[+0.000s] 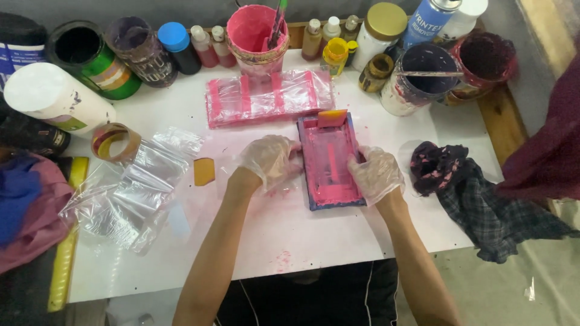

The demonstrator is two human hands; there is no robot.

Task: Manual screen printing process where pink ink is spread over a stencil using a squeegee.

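Pink-inked rectangular screen-printing frame [331, 162] lies on the white table [290, 235], its long axis running away from the person. Gloved left hand [269, 160] and gloved right hand [376, 174] flank it, fingers curled against its long edges, equally close.

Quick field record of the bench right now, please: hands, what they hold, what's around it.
left hand: gloved, on the left edge of the frame
right hand: gloved, on the right edge of the frame
frame: small, rectangular, smeared pink, flat on the white table
scraper: orange, at the frame's far end
plastic bags: left of the frame
rag: dark, right
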